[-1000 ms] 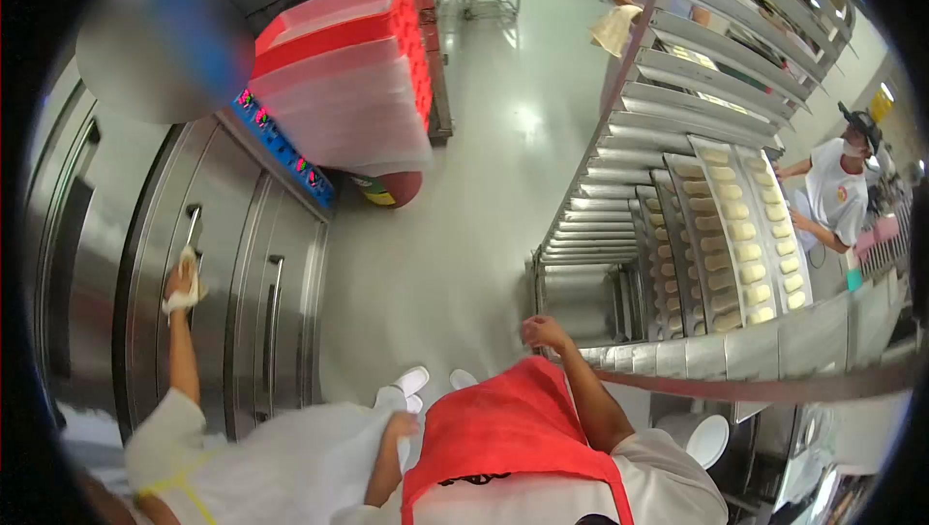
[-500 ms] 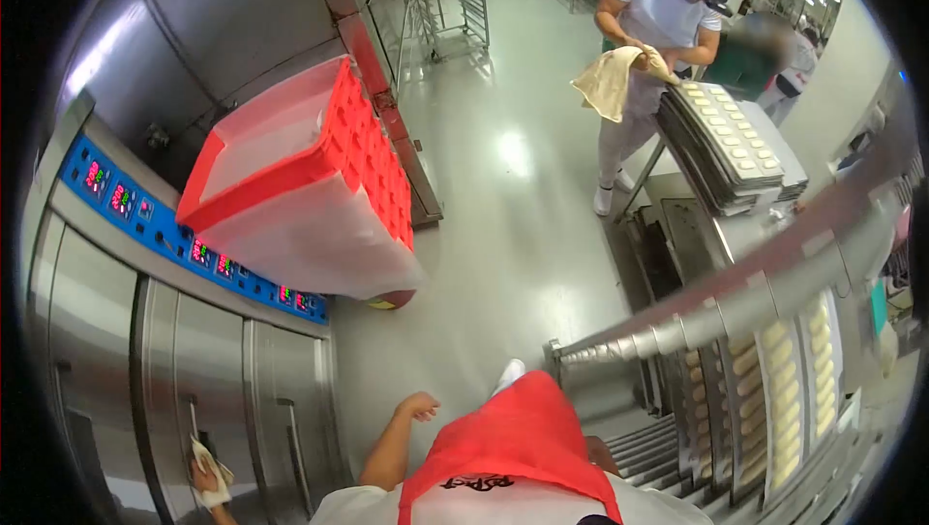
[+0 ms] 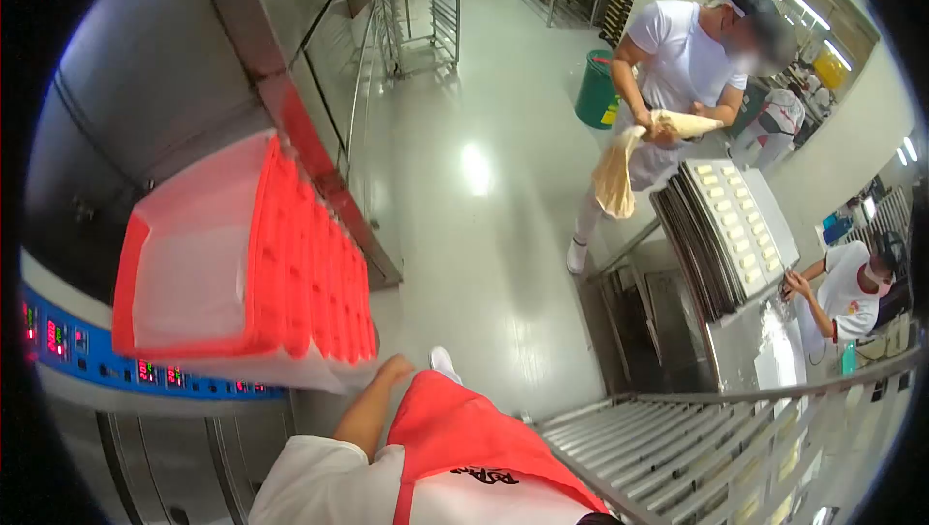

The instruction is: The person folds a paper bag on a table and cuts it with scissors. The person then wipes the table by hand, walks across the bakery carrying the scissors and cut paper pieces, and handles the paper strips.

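My left hand (image 3: 395,367) hangs in front of my red apron (image 3: 464,438), just right of the lower end of a stack of red plastic crates (image 3: 310,264). I see no object in the hand. Its fingers are small and blurred, so how they are held is unclear. Translucent plastic sheeting (image 3: 194,283) lines the top crate and hangs below its front edge. My right hand is out of view. A metal rack (image 3: 677,457) with slanted bars stands close on my right side.
Left are oven doors (image 3: 174,448) under a blue control panel (image 3: 106,351). Ahead, a co-worker (image 3: 677,60) holds a piping bag (image 3: 682,126) beside stacked trays (image 3: 726,225) with pale pieces on top. Another person (image 3: 852,283) works at right. A green bin (image 3: 595,94) stands behind.
My view has turned and moved forward; the rack of dough trays is mostly out of sight. Another person's hand with a cloth at the oven door has left view. The co-worker's piping bag has shifted.
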